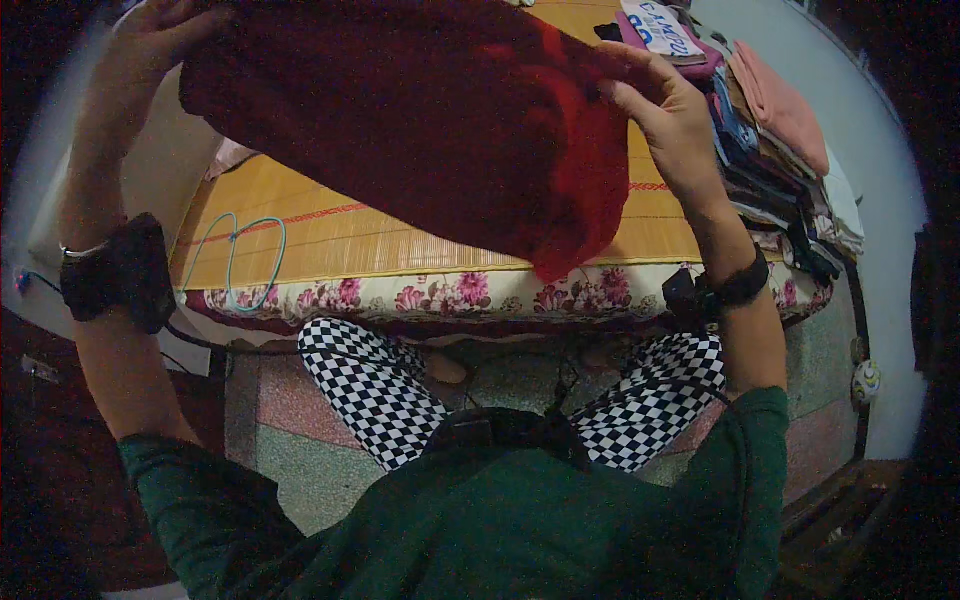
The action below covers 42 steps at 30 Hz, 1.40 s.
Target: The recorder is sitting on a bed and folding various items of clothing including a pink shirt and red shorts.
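A dark red cloth (397, 127), with a brighter red patch near its right end, is stretched between my raised hands above a bed. My right hand (667, 105) pinches its upper right edge between thumb and fingers. At the upper left, my left hand (180, 30) grips the other end; its fingertips are dim against the cloth. The lower right corner of the cloth hangs over the front edge of the woven mat (322, 232). Each wrist wears a black strapped device.
Folded clothes (780, 112) are piled at the bed's right end. A thin teal cord (281, 262) loops over the mat's left front edge. Below runs the floral mattress side (472, 292). A patterned ball (866, 380) lies by the right wall. A black cable passes at the left.
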### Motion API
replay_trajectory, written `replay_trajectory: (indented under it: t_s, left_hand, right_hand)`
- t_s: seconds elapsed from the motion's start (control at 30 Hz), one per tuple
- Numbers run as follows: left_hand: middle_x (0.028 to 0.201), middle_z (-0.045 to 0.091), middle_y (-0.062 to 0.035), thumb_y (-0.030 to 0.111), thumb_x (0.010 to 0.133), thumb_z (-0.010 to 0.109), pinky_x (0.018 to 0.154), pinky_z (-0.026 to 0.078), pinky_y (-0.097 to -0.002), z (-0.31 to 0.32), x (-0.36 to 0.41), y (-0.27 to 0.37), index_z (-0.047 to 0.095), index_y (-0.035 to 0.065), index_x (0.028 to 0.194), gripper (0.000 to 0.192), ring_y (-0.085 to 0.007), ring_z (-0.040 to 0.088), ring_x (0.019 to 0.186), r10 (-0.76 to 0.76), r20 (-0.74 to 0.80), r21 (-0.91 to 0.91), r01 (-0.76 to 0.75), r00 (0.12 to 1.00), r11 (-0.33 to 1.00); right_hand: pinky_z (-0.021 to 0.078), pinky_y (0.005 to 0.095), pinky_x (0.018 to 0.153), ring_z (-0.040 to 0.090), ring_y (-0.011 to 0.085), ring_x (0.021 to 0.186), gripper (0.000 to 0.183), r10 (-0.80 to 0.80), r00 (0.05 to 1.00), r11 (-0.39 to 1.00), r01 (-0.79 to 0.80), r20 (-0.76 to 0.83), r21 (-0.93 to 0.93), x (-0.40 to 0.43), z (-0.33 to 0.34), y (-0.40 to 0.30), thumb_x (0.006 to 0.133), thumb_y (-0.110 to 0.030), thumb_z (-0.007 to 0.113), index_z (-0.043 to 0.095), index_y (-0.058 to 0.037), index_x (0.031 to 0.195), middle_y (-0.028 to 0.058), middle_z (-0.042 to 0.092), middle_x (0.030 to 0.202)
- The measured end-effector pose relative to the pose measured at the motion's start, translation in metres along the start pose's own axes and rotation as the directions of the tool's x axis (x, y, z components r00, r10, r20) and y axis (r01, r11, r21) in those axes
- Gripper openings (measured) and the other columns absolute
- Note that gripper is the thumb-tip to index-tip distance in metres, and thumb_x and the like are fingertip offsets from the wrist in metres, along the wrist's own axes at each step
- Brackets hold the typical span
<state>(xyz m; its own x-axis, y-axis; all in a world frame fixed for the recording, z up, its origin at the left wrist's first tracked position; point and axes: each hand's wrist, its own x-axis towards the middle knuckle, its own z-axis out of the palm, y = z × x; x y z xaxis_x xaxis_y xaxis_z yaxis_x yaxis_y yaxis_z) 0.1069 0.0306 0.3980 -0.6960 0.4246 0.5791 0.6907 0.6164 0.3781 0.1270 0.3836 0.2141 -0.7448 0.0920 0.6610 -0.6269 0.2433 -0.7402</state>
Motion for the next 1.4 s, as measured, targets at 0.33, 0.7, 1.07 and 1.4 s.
replay_trajectory:
  t_s: [0.33, 0.7, 1.07, 1.4]
  left_hand:
    - [0.112, 0.060, -0.0078, 0.018, 0.087, 0.058, 0.094, 0.041, -0.0316, -0.005, 0.043, -0.101, 0.055, 0.0030, 0.116, 0.033, -0.0176, 0.054, 0.105, 0.113, 0.098, 0.026, -0.116, 0.989, 0.993]
    - [0.096, 0.058, -0.0092, 0.015, 0.089, 0.059, 0.081, 0.044, -0.0294, 0.145, 0.011, -0.036, 0.048, 0.0022, 0.110, 0.027, -0.0145, 0.054, 0.090, 0.110, -0.146, -0.244, -0.143, 0.983, 0.959]
    - [0.095, 0.061, -0.0107, 0.022, 0.088, 0.061, 0.079, 0.047, -0.0285, 0.216, -0.047, -0.165, 0.052, -0.0043, 0.107, 0.034, -0.0155, 0.059, 0.087, -0.489, 0.185, -0.442, 0.517, 0.852, 0.734]
    - [0.107, 0.060, -0.0139, 0.014, 0.085, 0.064, 0.080, 0.050, -0.0309, 0.232, -0.162, -0.311, 0.043, -0.0014, 0.127, 0.049, -0.0195, 0.060, 0.096, -0.763, 0.357, -0.491, 0.803, 0.539, 0.337]
  right_hand:
    - [0.0458, 0.0258, 0.084, 0.058, 0.0118, 0.093, 0.022, -0.037, 0.993, 0.910, -0.011, -0.109, -0.413, 0.005, -0.029, 0.017, 0.087, -0.009, 0.053, 0.060, -0.0006, 0.106, 0.0064, 0.062, 0.102]
    - [0.0357, 0.0308, 0.100, 0.052, 0.0194, 0.111, 0.028, -0.123, 0.914, 0.948, -0.007, -0.386, -0.318, 0.010, -0.095, 0.011, 0.093, -0.010, 0.045, 0.052, 0.0005, 0.119, 0.0098, 0.058, 0.115]
    - [0.0458, 0.0305, 0.086, 0.061, 0.0196, 0.098, 0.028, 0.044, 0.999, 0.868, -0.038, 0.000, -0.495, 0.058, -0.012, 0.148, 0.092, -0.022, 0.051, 0.060, -0.0046, 0.112, 0.0110, 0.065, 0.104]
    - [0.0429, 0.0348, 0.092, 0.050, 0.0235, 0.111, 0.044, 0.425, 0.892, 0.817, -0.304, 0.155, -0.489, -0.015, 0.005, 0.232, 0.089, -0.021, 0.057, 0.046, -0.0034, 0.128, 0.0150, 0.050, 0.123]
